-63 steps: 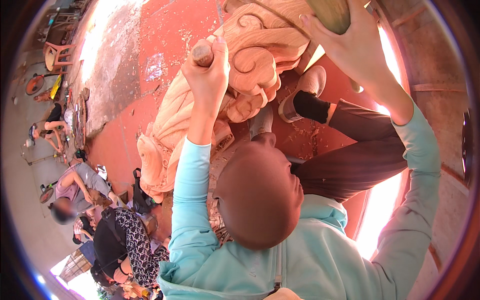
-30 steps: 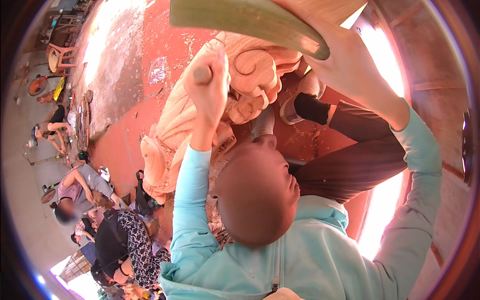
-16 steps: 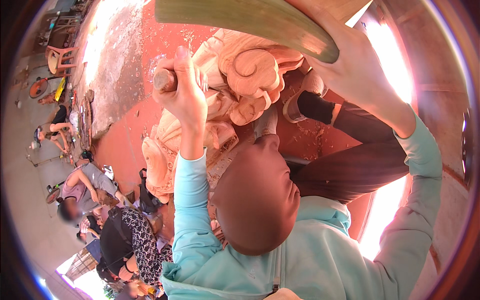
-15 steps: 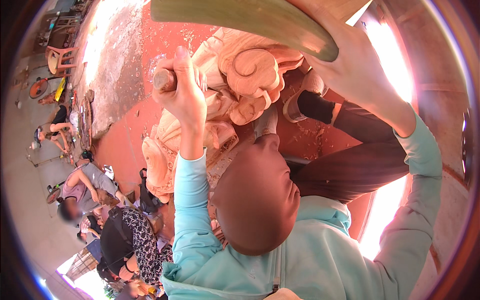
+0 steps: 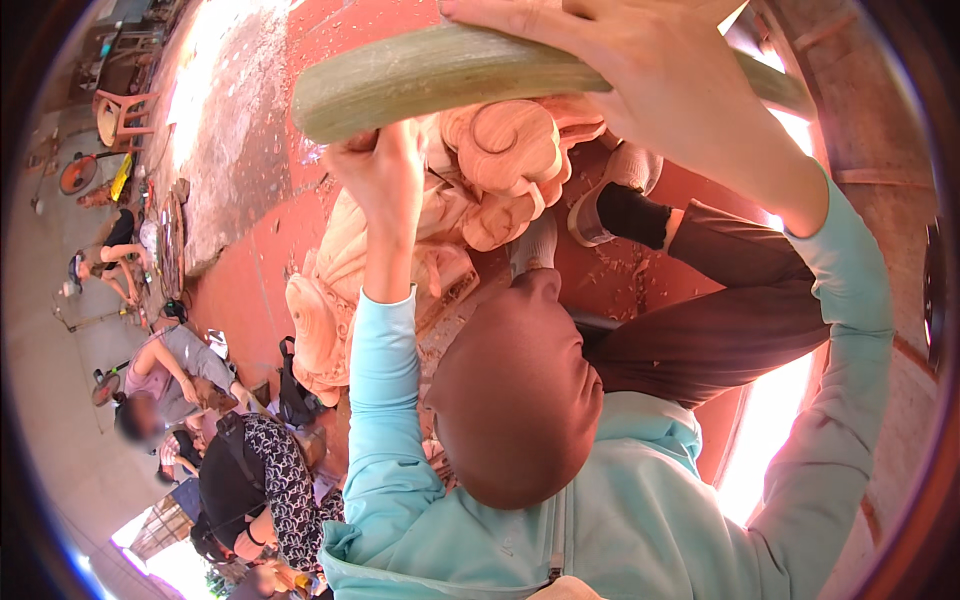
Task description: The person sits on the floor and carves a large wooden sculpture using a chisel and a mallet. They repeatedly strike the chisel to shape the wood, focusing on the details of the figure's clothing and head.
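A pale wood carving (image 5: 470, 200) of scrolls and rounded, cloud-like curls lies on the red floor (image 5: 260, 270) at the centre of the scene, just in front of the person seen from above in a light turquoise jacket. The right hand (image 5: 670, 90) is raised near the top of the view, its fingers (image 5: 520, 18) wrapped over a long greenish wooden mallet (image 5: 440, 85) that stretches leftward across the picture, above the carving and close to the camera. The left hand (image 5: 385, 175) is lifted just below the mallet's blunt end, closed in a fist; what it grips is hidden inside the fingers and cannot be told for sure. That fist sits over the upper left part of the carving, beside its largest spiral curl. The person's dark trousers and a foot in a black sock and light shoe (image 5: 625, 185) rest on the floor just right of the carving, and wood chips are scattered on the red surface around them. Far to the left, well apart from the work, other people (image 5: 170, 375) sit low on the ground near a black bag (image 5: 295, 390), one in a black-and-white patterned top (image 5: 270, 470). Further off at the upper left stand an orange plastic chair (image 5: 120, 115) and loose tools along the edge of a grey patch of ground. Strong sunlight falls across the floor at the top and right.
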Tool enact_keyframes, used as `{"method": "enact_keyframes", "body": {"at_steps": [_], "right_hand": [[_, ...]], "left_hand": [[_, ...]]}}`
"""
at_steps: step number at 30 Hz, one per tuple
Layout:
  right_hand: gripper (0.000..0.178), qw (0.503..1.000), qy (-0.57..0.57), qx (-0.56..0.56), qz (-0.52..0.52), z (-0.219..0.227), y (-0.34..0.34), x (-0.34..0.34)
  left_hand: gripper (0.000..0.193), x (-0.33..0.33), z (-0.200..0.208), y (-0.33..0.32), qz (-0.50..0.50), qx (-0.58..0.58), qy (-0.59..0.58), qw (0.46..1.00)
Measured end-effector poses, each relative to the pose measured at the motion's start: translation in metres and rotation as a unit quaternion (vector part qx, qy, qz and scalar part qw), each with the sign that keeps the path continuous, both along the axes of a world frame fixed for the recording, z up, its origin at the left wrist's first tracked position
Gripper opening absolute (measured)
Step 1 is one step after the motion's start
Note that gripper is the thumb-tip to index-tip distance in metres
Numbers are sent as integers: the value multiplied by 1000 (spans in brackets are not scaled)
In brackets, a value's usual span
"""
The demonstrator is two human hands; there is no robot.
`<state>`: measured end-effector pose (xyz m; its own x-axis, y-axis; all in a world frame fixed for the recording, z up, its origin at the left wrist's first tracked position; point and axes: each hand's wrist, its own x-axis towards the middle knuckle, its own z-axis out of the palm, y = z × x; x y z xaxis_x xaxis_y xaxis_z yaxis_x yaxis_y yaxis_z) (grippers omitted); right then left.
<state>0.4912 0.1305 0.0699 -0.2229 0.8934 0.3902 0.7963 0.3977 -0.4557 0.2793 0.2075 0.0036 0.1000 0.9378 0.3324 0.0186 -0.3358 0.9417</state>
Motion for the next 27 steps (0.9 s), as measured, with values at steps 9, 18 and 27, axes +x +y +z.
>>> {"method": "enact_keyframes", "body": {"at_steps": [9, 18, 27], "right_hand": [[72, 998, -55, 4, 3, 3, 8, -2], [72, 998, -64, 5, 12, -3, 10, -2], [74, 999, -30, 35, 5, 10, 1, -8]], "left_hand": [[33, 1, 0, 4, -17, -25, -41, 999], [33, -3, -3, 2, -22, -27, -63, 997], [31, -3, -4, -2, -37, -13, -94, 995]]}}
